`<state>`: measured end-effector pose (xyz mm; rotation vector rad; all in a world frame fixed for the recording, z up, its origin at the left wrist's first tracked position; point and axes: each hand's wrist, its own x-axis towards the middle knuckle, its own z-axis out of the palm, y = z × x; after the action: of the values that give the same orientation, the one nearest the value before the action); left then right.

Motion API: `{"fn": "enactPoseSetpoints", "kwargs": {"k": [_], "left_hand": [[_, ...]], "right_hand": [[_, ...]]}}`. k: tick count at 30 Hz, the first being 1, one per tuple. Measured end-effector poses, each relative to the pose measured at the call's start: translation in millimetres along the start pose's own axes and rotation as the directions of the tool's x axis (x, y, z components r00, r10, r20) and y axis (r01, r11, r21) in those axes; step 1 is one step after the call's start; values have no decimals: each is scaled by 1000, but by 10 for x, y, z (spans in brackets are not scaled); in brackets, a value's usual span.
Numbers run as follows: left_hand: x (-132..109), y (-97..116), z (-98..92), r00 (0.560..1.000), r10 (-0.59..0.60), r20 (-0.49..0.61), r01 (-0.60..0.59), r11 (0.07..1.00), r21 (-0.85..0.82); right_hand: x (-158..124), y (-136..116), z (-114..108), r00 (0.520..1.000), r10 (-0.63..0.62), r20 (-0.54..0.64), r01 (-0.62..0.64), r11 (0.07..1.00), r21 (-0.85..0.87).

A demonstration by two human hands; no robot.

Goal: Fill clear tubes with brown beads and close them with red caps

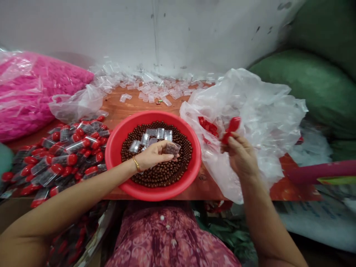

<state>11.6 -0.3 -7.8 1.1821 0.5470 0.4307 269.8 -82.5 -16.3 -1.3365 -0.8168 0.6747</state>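
Observation:
My left hand (157,155) is closed around a small clear plastic case (172,149), above a red basin (152,193). Brown beads (155,180) fill the basin, and several more clear cases (144,139) lie on top of them. To the right, my right hand (241,154) pinches a red plastic cap (233,125) with a rounded end. It hovers over an open white plastic bag (250,100), where more red pieces (208,126) show at the mouth. Whether beads are inside the held case is hard to make out.
Clear cases with red caps (66,159) are heaped at the left on the wooden table (116,104). Behind them bulges a bag of pink pieces (36,85). Loose clear cases (155,87) are scattered along the wall. Green sacks (308,81) stand at the right.

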Motion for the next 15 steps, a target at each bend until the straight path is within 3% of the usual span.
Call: {"fn": "enactPoseSetpoints", "kwargs": {"k": [3,6,11,13,15], "left_hand": [[-24,33,44,1000,6,-17,-5,1000,29],[-55,65,54,999,26,-46,-20,990,141],[-61,76,67,997,51,-62,-36,972,231],[-45,65,74,996,64,-58,-50,975,218],[-30,48,76,995,82,-50,-70,975,209]], "right_hand": [[-174,-64,380,963,46,266,-52,998,19],[-257,-43,613,909,49,413,-89,993,77],[-270,34,726,864,99,493,-152,986,68],[-288,58,735,877,84,472,-72,996,-44],[-318,70,737,898,-8,441,98,978,-182]]}}
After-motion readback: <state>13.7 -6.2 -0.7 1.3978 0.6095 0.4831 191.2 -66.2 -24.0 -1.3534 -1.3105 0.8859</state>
